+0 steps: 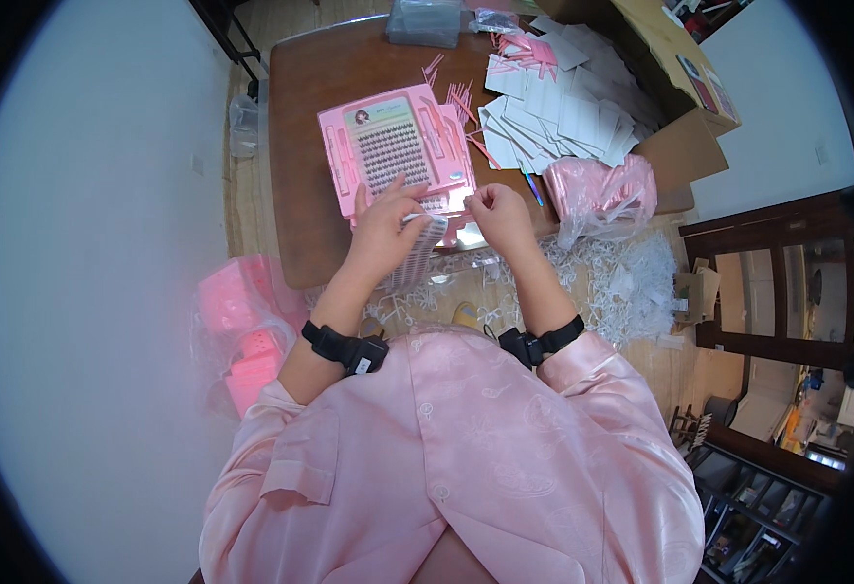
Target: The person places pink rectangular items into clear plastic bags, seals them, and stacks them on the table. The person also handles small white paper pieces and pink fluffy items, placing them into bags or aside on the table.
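On the brown table lies a pink false-eyelash kit tray, with a clear-covered card of lash clusters in its middle and slim pink tools in slots at both sides. It rests on more pink trays. My left hand is over the tray's near edge, thumb and fingers pinching a sheet of small printed stickers that hangs below the table edge. My right hand is at the tray's near right corner, thumb and forefinger pinched together; whether something small is between them I cannot tell.
White cards are heaped at the right beside an open cardboard box. Pink tweezers and small brushes lie behind the tray. A plastic bag of pink items sits at the table's right edge. Pink trays in plastic and paper strips are on the floor.
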{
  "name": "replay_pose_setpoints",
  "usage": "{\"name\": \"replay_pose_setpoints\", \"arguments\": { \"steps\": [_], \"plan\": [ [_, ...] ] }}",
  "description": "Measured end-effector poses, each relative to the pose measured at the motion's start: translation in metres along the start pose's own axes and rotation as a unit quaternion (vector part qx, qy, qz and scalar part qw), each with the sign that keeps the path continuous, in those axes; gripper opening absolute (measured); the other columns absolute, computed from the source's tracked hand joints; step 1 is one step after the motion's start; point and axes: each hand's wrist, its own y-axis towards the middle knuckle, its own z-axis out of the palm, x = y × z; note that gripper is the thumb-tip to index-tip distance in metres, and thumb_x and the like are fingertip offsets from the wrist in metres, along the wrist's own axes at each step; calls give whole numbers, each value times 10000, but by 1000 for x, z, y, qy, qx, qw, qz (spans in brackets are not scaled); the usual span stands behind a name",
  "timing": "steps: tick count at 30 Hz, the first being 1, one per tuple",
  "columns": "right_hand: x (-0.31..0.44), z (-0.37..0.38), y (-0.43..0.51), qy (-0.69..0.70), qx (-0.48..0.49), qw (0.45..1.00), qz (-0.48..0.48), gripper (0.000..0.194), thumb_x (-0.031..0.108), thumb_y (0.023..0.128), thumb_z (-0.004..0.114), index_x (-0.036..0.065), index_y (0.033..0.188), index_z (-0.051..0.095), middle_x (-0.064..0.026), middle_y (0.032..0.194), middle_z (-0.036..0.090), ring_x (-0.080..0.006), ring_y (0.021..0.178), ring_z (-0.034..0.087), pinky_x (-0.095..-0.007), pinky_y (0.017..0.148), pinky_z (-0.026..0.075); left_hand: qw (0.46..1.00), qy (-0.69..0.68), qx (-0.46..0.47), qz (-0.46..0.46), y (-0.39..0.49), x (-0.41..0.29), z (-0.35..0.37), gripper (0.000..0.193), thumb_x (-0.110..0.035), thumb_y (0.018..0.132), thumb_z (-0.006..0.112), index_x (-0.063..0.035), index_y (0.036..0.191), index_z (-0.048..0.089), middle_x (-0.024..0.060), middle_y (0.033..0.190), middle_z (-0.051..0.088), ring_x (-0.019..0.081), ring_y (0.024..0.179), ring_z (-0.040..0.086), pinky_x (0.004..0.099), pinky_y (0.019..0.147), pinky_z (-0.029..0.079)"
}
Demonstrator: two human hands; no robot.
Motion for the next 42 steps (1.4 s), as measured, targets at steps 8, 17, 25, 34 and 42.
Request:
{"name": "replay_pose_setpoints", "arguments": {
  "steps": [8,17,25,34,42],
  "plan": [
    [-28,-2,-4,141,-56,987,-44,239,120,812,747,-13,1003,694,-130,1014,699,-223,905,681,-333,806,531,1000,-10,1,-8,1,0,-2,95,-189,857,686,-99,888,674,41,1289,648,293,1384,432,618,1153,68],
    [-26,18,8,38,-121,990,-60,200,167,853,740,-24,908,714,-64,834,696,-118,717,611,-276,638,486,998,-51,12,-29,8,7,0,146,-229,874,683,-97,932,706,52,1287,647,285,1396,415,595,1158,35],
    [6,9,-14,302,185,935,4,112,83,886,698,4,955,660,-15,807,664,-71,712,599,-231,607,481,998,-51,28,-23,8,4,-2,158,-235,868,702,-150,996,735,20,1234,674,317,1418,377,606,1142,-35],
    [-2,12,-20,378,164,911,18,98,49,869,716,-16,931,677,-35,808,679,-94,697,642,-227,629,516,994,-92,30,-41,10,8,-3,113,-224,828,737,-143,906,748,-15,1143,701,312,1418,380,614,1139,-59],
    [-8,8,-19,317,147,936,-41,98,57,881,707,-4,951,678,-8,840,674,-50,734,602,-199,651,486,997,-64,26,-45,10,3,-1,121,-231,820,736,-116,850,758,-2,1088,713,309,1400,403,619,1139,-41]
  ]
}}
